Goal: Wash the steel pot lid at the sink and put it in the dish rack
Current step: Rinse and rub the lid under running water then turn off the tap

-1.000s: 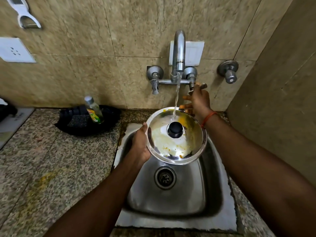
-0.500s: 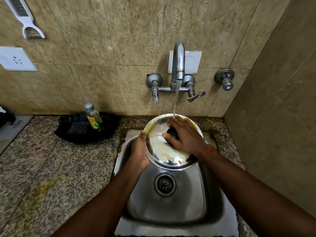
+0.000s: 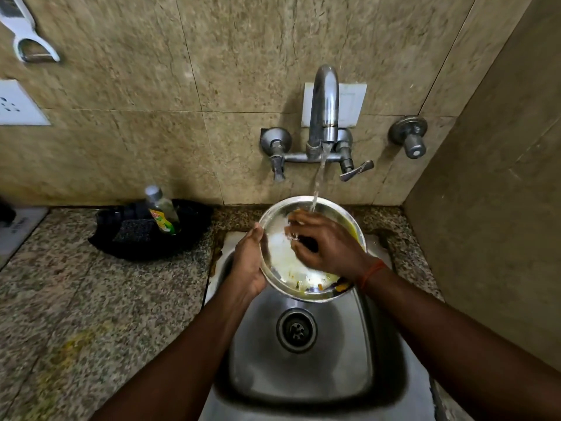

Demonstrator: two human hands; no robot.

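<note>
The round steel pot lid (image 3: pixel 280 259) is held tilted over the steel sink (image 3: pixel 303 369), smeared with yellow food bits near its lower rim. My left hand (image 3: pixel 249 262) grips its left edge. My right hand (image 3: pixel 321 244) lies flat on the lid's face with fingers spread, covering the black knob. Water runs from the tap (image 3: pixel 324 113) onto the lid's upper part by my right fingertips. No dish rack is in view.
A dish soap bottle (image 3: pixel 162 211) and a dark scrub pad (image 3: pixel 133 232) sit in a black tray (image 3: pixel 194 226) on the granite counter (image 3: pixel 76 299) left of the sink. Tiled walls close in behind and on the right, with a second valve (image 3: pixel 409 138).
My right hand left the tap's right handle and came down onto the lid, where it now rubs the face. Water keeps running. The left hand keeps its grip.
</note>
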